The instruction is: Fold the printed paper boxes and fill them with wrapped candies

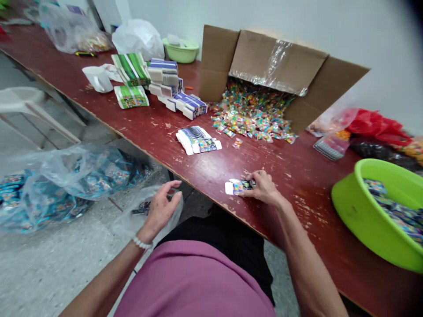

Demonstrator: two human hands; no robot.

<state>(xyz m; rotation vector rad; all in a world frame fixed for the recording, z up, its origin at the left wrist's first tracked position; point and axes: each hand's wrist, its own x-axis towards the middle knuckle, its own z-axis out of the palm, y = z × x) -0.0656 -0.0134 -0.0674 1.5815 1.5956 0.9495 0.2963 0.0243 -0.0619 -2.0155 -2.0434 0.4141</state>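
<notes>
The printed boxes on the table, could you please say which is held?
The box in the right hand; it sits apart, while the others lie in piles farther left, untouched.

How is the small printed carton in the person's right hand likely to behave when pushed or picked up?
The small printed carton looks like thin card, so it is probably light. Its white end flaps stick out and would likely bend easily. Its sides look flat, so it should slide rather than roll.
</notes>
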